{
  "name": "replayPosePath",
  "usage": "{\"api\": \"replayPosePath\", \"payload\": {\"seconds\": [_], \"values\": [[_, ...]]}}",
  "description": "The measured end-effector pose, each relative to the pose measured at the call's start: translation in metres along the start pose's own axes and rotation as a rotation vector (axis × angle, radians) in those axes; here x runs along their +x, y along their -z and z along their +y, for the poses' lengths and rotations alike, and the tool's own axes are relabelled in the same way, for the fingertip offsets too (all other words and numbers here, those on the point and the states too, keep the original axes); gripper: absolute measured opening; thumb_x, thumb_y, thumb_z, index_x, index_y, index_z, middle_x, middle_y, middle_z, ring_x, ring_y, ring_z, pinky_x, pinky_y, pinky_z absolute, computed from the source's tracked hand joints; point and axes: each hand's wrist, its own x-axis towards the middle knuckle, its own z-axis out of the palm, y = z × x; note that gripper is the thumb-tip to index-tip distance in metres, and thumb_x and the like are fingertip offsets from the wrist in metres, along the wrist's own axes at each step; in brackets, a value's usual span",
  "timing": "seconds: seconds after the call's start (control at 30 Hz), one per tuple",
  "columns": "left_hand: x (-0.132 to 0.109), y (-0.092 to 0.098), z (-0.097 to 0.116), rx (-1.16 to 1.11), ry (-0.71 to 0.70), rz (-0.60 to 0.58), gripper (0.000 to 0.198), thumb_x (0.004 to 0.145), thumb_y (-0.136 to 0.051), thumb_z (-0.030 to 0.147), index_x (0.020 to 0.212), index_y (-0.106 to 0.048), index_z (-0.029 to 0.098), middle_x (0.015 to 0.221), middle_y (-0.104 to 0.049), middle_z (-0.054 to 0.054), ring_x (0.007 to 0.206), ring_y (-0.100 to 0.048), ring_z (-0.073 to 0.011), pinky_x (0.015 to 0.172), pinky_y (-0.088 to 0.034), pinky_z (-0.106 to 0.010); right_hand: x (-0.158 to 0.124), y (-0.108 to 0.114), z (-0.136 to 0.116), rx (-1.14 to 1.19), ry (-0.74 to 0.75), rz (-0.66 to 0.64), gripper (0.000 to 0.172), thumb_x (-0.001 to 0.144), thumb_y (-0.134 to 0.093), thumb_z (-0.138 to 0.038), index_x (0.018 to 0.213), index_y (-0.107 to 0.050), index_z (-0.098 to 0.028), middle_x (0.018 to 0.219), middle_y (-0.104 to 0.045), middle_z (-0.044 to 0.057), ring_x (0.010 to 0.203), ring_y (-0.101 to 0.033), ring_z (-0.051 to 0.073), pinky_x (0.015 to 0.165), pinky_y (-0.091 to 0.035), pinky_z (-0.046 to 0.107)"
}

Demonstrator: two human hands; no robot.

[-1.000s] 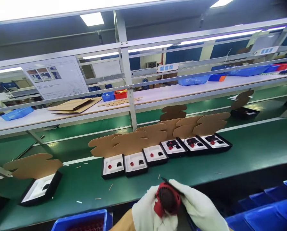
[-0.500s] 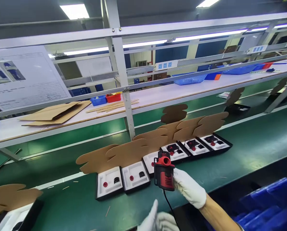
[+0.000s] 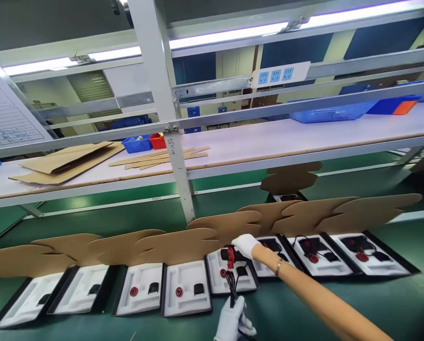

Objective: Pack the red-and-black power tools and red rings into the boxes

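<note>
The red-and-black handheld device (image 3: 230,256) sits at the back of the white moulded tray of the open black box (image 3: 231,278), fifth from the left in the row on the green desk (image 3: 393,303), just behind that tray's small red round part (image 3: 223,273) and black block (image 3: 241,271). The right hand (image 3: 245,245), in a white glove, reaches out on a bare forearm and rests on top of the device, its fingers (image 3: 239,242) curled narrowly around it. Nearer the body, the gloved left hand (image 3: 234,323) pinches the black cord (image 3: 231,283), bunched in a loop over the tray's front edge, its fingers closed on it. The likeliest slip, as I judge it, is the cord: if the left hand pulls it taut while the right is pressing down, the device could tilt out of its recess or knock the red part loose. A loop left across the rim might also catch under the brown cardboard lid (image 3: 229,224) standing behind the tray.
</note>
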Motion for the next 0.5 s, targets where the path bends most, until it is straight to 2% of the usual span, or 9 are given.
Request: {"api": "replayPosePath", "payload": {"seconds": [0.03, 0.1, 0.17, 0.2, 0.27, 0.33, 0.43, 0.47, 0.5], "values": [[0.014, -0.003, 0.005, -0.007, -0.003, 0.048, 0.101, 0.043, -0.037, 0.100, 0.101, -0.054, 0.019, 0.049, -0.036, 0.004, 0.053, -0.057, -0.0247, 0.062, -0.051, -0.042, 0.018, -0.007, 0.002, -0.051, 0.008, -0.053, 0.014, 0.088, -0.058, -0.016, 0.092, -0.070, -0.009, 0.099, -0.070, 0.015, 0.097, -0.065, 0.024, 0.092, -0.048, 0.039], [0.035, -0.002, 0.012, 0.031, -0.005, 0.114, 0.100, 0.044, -0.045, 0.094, 0.110, -0.048, 0.020, 0.047, -0.034, 0.007, 0.046, -0.051, -0.0233, 0.052, -0.048, -0.039, 0.046, -0.024, 0.001, -0.134, 0.024, -0.140, 0.007, 0.087, -0.066, -0.016, 0.086, -0.068, -0.009, 0.093, -0.070, 0.010, 0.094, -0.065, 0.021, 0.091, -0.050, 0.039], [0.047, 0.008, 0.017, 0.118, -0.024, 0.172, 0.094, 0.050, -0.050, 0.086, 0.114, -0.046, 0.018, 0.050, -0.043, 0.003, 0.045, -0.051, -0.0253, 0.052, -0.048, -0.043, 0.060, -0.040, -0.004, -0.178, 0.041, -0.191, 0.011, 0.087, -0.069, -0.020, 0.084, -0.066, -0.010, 0.089, -0.069, 0.005, 0.092, -0.065, 0.019, 0.090, -0.053, 0.039], [0.050, 0.016, 0.019, 0.171, -0.053, 0.199, 0.088, 0.052, -0.052, 0.081, 0.113, -0.048, 0.018, 0.055, -0.050, -0.001, 0.051, -0.056, -0.0277, 0.058, -0.050, -0.046, 0.062, -0.045, -0.005, -0.185, 0.049, -0.198, 0.012, 0.087, -0.069, -0.021, 0.083, -0.066, -0.010, 0.088, -0.069, 0.004, 0.091, -0.066, 0.018, 0.089, -0.053, 0.039], [0.051, 0.034, 0.026, 0.283, -0.143, 0.243, 0.073, 0.058, -0.055, 0.071, 0.108, -0.053, 0.018, 0.076, -0.063, -0.010, 0.075, -0.065, -0.0326, 0.080, -0.051, -0.050, 0.056, -0.049, -0.006, -0.170, 0.063, -0.166, 0.011, 0.088, -0.068, -0.019, 0.083, -0.067, -0.010, 0.088, -0.069, 0.004, 0.090, -0.066, 0.019, 0.088, -0.054, 0.038], [0.049, 0.052, 0.039, 0.400, -0.239, 0.243, 0.060, 0.062, -0.057, 0.061, 0.105, -0.057, 0.019, 0.096, -0.067, -0.013, 0.098, -0.064, -0.0331, 0.098, -0.045, -0.045, 0.043, -0.043, -0.004, -0.112, 0.083, -0.080, 0.008, 0.088, -0.064, -0.014, 0.093, -0.070, -0.011, 0.094, -0.070, 0.006, 0.095, -0.066, 0.020, 0.090, -0.052, 0.036], [0.052, 0.071, 0.079, 0.597, -0.364, 0.179, 0.044, 0.070, -0.059, 0.049, 0.105, -0.062, 0.023, 0.109, -0.068, -0.012, 0.108, -0.062, -0.0302, 0.104, -0.041, -0.039, 0.019, -0.027, -0.002, 0.045, 0.175, 0.018, 0.037, 0.074, -0.076, -0.018, 0.110, -0.070, -0.016, 0.098, -0.071, 0.002, 0.092, -0.066, 0.017, 0.083, -0.051, 0.022], [0.056, 0.073, 0.095, 0.669, -0.406, 0.161, 0.039, 0.072, -0.060, 0.046, 0.105, -0.064, 0.025, 0.111, -0.067, -0.011, 0.111, -0.061, -0.0290, 0.104, -0.041, -0.036, 0.010, -0.022, -0.004, 0.106, 0.203, 0.045, 0.042, 0.069, -0.080, -0.023, 0.109, -0.070, -0.017, 0.094, -0.071, 0.000, 0.087, -0.066, 0.015, 0.079, -0.051, 0.020], [0.060, 0.073, 0.112, 0.743, -0.444, 0.155, 0.035, 0.074, -0.059, 0.044, 0.104, -0.065, 0.027, 0.114, -0.067, -0.010, 0.114, -0.059, -0.0279, 0.105, -0.040, -0.034, 0.002, -0.018, -0.007, 0.162, 0.208, 0.092, 0.040, 0.067, -0.082, -0.028, 0.104, -0.071, -0.017, 0.089, -0.071, -0.002, 0.081, -0.066, 0.014, 0.077, -0.052, 0.020]]}}
